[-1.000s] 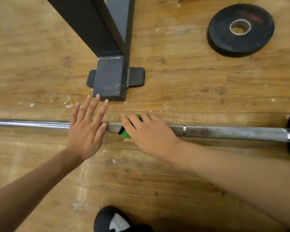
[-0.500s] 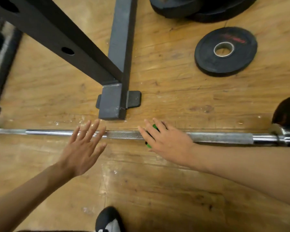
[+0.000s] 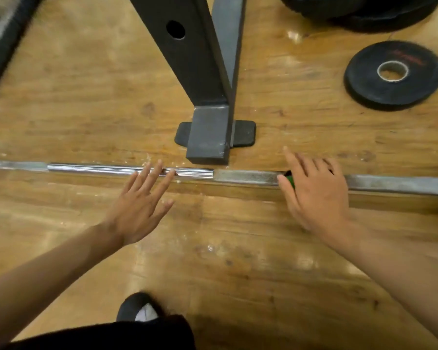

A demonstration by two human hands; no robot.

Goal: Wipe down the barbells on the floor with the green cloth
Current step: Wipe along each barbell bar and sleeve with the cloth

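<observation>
Green cloth (image 3: 290, 181) under flat right grip (image 3: 314, 195) on barbell (image 3: 243, 176), left grip (image 3: 139, 205) spread, empty

You had a worn wooden floor (image 3: 86, 97) under you. The barbell (image 3: 250, 176) lay across it from left to right. A black rack post (image 3: 209, 137) stood just beyond the bar. A weight plate (image 3: 364, 79) lay flat farther right, with bigger plates (image 3: 364, 13) beyond it.

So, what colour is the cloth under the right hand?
Green; the cloth peeks out in the head view.
</observation>
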